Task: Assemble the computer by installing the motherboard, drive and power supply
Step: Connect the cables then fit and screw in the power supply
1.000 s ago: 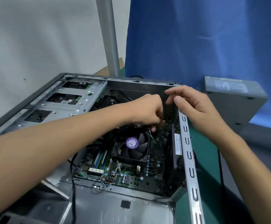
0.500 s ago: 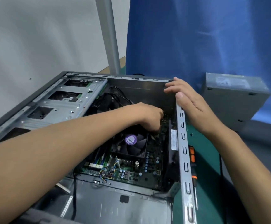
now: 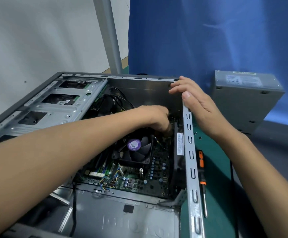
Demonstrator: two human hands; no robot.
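The open grey computer case point(image 3: 190, 169) lies on its side. The green motherboard point(image 3: 157, 170) sits inside it, with a black cooler fan point(image 3: 134, 148) that has a purple label. My left hand point(image 3: 157, 119) reaches into the case, its fingers curled down onto the board's far right corner just beyond the fan. Anything between the fingertips is hidden. My right hand point(image 3: 193, 102) holds the case at its far right corner, thumb on the rim and fingers laid over the top edge. The grey power supply point(image 3: 246, 100) stands outside, to the right of the case.
An orange-and-black screwdriver point(image 3: 202, 170) and small screws point(image 3: 199, 137) lie on the green mat point(image 3: 217, 177) beside the case's right wall. The metal drive cage point(image 3: 53, 107) fills the case's left side, with black cables behind it. A grey pole point(image 3: 109, 35) and blue cloth stand behind.
My left hand has sunk lower, from above the fan down to the board's far corner. My right hand has slid along the rim to the far corner.
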